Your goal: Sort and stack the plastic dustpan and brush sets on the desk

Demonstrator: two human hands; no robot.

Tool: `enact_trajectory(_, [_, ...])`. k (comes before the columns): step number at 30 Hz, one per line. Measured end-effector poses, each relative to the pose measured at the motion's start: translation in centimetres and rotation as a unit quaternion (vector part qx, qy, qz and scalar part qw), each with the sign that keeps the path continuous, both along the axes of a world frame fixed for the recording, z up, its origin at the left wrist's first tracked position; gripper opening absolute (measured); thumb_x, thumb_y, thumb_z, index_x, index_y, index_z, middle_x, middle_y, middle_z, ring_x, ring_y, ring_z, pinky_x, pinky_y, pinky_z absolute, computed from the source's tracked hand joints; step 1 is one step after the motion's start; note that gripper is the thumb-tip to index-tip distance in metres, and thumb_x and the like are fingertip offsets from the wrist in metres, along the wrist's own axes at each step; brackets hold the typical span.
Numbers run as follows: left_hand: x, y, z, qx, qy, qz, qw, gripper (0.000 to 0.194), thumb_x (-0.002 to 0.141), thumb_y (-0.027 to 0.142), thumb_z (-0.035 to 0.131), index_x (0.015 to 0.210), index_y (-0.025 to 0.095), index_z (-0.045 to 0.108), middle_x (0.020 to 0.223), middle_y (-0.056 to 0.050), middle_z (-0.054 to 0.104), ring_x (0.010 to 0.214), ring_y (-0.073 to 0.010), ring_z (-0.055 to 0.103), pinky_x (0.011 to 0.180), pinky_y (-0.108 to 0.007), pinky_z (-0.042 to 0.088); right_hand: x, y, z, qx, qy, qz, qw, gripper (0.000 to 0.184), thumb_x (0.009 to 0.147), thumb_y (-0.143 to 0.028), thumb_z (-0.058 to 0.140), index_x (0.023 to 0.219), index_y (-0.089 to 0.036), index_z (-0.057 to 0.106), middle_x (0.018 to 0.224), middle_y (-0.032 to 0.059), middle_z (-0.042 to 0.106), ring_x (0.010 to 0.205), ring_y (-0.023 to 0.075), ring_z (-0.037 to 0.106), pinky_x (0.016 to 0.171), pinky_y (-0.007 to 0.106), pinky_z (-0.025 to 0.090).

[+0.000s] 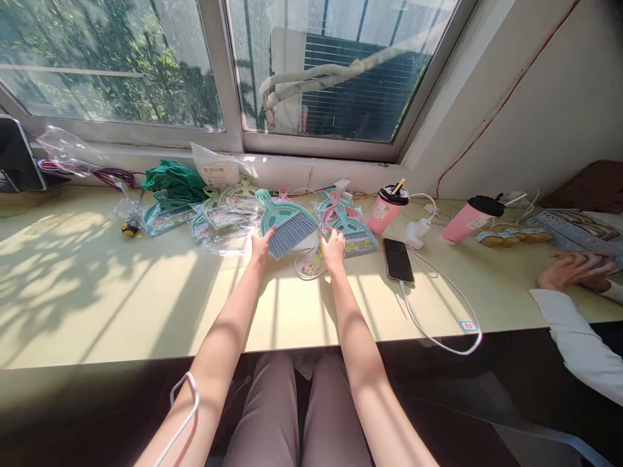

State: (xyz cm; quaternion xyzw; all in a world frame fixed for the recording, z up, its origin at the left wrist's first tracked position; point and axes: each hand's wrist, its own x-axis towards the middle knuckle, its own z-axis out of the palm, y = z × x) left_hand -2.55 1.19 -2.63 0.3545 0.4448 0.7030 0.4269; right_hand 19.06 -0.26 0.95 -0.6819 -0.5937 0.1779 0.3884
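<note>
Forearms (221,344), left hand (261,250) holding brush set (291,230), phone (398,261), pink cups (383,214)

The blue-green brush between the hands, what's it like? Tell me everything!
The brush looks like plastic, with a rounded handle and a row of greyish bristles. It lies against a matching dustpan, slanted, handle pointing up and left. The left hand grips the pair's left side; the right hand is at the right corner, though I can't tell if it's touching.

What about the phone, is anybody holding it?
No, the phone lies on the table with a white cable plugged into it.
</note>
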Motion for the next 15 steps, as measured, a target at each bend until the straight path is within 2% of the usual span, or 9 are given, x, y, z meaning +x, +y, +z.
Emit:
enact_trajectory(2, [-0.2, 0.2, -0.3, -0.004, 0.004, 0.004, 1.0, 0.054, 0.066, 0.047, 0.091, 0.104, 0.016, 0.067, 0.114, -0.014, 0.076, 0.108, -0.0287, 0.07, 0.105, -0.045, 0.053, -0.1, -0.4, -0.2, -0.022, -0.08, 0.009, 0.997, 0.034, 0.096, -0.027, 0.064, 0.128, -0.018, 0.069, 0.146, 0.0202, 0.062, 0.139, 0.0348, 0.052, 0.111, 0.046, 0.042])
enact_trajectory(4, [-0.1, 0.3, -0.5, 0.0, 0.008, 0.001, 1.0, 0.053, 0.067, 0.044, 0.09, 0.105, 0.017, 0.065, 0.115, -0.014, 0.075, 0.108, -0.028, 0.069, 0.106, -0.046, 0.052, -0.2, -0.5, -0.5, -0.029, -0.126, 0.027, 0.991, 0.029, 0.094, -0.02, 0.064, 0.122, -0.018, 0.072, 0.147, 0.0199, 0.061, 0.139, 0.0354, 0.05, 0.113, 0.047, 0.04])
enact_trajectory(6, [0.1, 0.3, -0.5, 0.005, 0.013, -0.006, 1.0, 0.052, 0.069, 0.041, 0.089, 0.107, 0.017, 0.063, 0.118, -0.015, 0.074, 0.111, -0.0286, 0.068, 0.107, -0.047, 0.051, 0.0, -0.4, -0.6, -0.028, -0.135, 0.033, 0.99, 0.022, 0.092, -0.012, 0.061, 0.108, -0.018, 0.075, 0.141, 0.02, 0.064, 0.134, 0.0346, 0.054, 0.112, 0.047, 0.039])
enact_trajectory(8, [0.4, 0.1, -0.4, 0.007, 0.026, -0.009, 1.0, 0.051, 0.072, 0.039, 0.088, 0.111, 0.018, 0.062, 0.121, -0.015, 0.074, 0.117, -0.0306, 0.067, 0.109, -0.049, 0.05, 0.5, -0.1, -0.6, -0.014, -0.099, 0.015, 0.995, 0.018, 0.09, -0.01, 0.059, 0.095, -0.018, 0.075, 0.132, 0.0192, 0.069, 0.13, 0.0338, 0.057, 0.112, 0.047, 0.039])
enact_trajectory(10, [0.4, 0.0, -0.2, 0.009, 0.039, -0.009, 0.999, 0.052, 0.074, 0.038, 0.087, 0.115, 0.018, 0.062, 0.124, -0.016, 0.073, 0.123, -0.0331, 0.065, 0.112, -0.052, 0.049, 1.2, 0.4, -0.3, 0.018, 0.009, -0.007, 1.0, 0.013, 0.089, -0.014, 0.061, 0.088, -0.02, 0.072, 0.119, 0.0152, 0.074, 0.122, 0.0313, 0.061, 0.11, 0.046, 0.042])
enact_trajectory(12, [0.4, 0.0, -0.2, 0.012, 0.039, -0.007, 0.999, 0.054, 0.073, 0.039, 0.086, 0.118, 0.02, 0.063, 0.128, -0.015, 0.072, 0.127, -0.0349, 0.064, 0.115, -0.053, 0.047, 2.0, 1.0, 0.0, 0.044, 0.2, -0.019, 0.979, 0.005, 0.088, -0.022, 0.065, 0.088, -0.021, 0.07, 0.106, 0.0093, 0.076, 0.108, 0.026, 0.066, 0.098, 0.039, 0.05])
enact_trajectory(13, [0.3, 0.0, -0.2, 0.014, 0.034, -0.008, 0.999, 0.056, 0.073, 0.039, 0.086, 0.12, 0.02, 0.063, 0.13, -0.015, 0.072, 0.129, -0.0354, 0.064, 0.116, -0.054, 0.046, 2.3, 1.2, 0.1, 0.05, 0.31, -0.013, 0.949, 0.005, 0.088, -0.027, 0.067, 0.089, -0.022, 0.068, 0.101, 0.0065, 0.076, 0.099, 0.0228, 0.068, 0.089, 0.035, 0.053])
enact_trajectory(15, [0.4, 0.1, -0.2, 0.019, 0.024, -0.02, 0.999, 0.06, 0.071, 0.041, 0.086, 0.123, 0.021, 0.063, 0.133, -0.014, 0.071, 0.132, -0.036, 0.063, 0.119, -0.054, 0.045, 2.6, 1.7, 0.2, 0.05, 0.499, 0.015, 0.865, 0.011, 0.085, -0.032, 0.071, 0.091, -0.025, 0.065, 0.093, 0.0018, 0.075, 0.083, 0.0176, 0.067, 0.071, 0.028, 0.053])
